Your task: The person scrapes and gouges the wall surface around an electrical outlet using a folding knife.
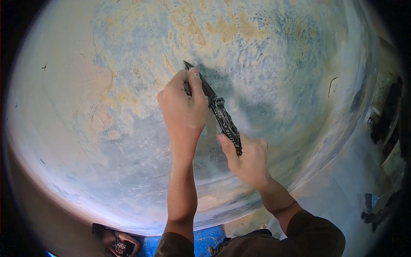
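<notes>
A large curved surface, mottled in pale blue, grey and yellow, fills most of the head view. Against it lies a dark folding knife, its blade tip pointing up and to the left. My left hand pinches the blade near the tip between thumb and curled fingers. Lower right, my right hand is closed around the end of the ornate black handle, thumb along its side. Parts of the blade and the handle end are hidden by my fingers.
At the bottom left a person is partly visible beside a blue sheet. A thin curved mark shows on the surface at right. Dark objects stand along the right edge, beyond the curved rim.
</notes>
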### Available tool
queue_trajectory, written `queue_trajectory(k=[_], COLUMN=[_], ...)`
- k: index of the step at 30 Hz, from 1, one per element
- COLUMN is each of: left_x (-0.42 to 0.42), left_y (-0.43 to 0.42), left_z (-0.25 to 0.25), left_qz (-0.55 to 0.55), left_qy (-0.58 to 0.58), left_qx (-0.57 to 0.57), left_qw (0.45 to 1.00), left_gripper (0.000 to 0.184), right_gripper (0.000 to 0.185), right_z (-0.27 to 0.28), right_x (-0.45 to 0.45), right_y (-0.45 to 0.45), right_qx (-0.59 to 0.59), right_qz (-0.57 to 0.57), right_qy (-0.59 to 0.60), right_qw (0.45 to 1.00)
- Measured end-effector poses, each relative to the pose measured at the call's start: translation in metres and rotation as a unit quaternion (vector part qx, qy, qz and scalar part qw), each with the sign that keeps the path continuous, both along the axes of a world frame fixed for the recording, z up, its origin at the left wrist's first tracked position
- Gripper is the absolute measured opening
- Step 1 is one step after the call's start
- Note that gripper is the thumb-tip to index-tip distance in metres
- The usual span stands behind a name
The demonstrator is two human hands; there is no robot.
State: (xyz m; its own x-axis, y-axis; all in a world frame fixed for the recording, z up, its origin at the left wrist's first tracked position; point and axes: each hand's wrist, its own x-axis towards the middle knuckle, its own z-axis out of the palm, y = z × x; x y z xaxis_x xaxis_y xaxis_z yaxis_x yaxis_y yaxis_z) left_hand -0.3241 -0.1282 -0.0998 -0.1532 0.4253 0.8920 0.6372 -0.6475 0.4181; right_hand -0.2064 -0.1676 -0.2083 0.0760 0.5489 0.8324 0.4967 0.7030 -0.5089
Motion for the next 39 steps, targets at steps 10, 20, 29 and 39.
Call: queue_trajectory(k=[10,20,29,39], left_x=[0.005,0.008,0.004,0.001], left_y=[0.005,0.006,0.008,-0.003], left_z=[0.018,0.029,0.015,0.012], left_qz=[0.021,0.040,0.023,0.035], left_qy=[-0.012,0.017,0.006,0.008], left_qx=[0.035,0.053,0.041,0.011], left_qw=[0.999,0.998,0.999,0.999], left_gripper=[0.037,0.029,0.036,0.027], right_gripper=[0.046,0.039,0.037,0.041], right_z=[0.020,0.025,0.011,0.012], right_x=[0.004,0.003,0.000,-0.003], right_y=[0.009,0.012,0.009,-0.003], right_qx=[0.024,0.014,0.015,-0.011], right_qz=[-0.020,-0.038,-0.019,-0.001], right_qy=[0.006,-0.010,0.005,0.005], right_qw=[0.999,0.999,1.000,1.000])
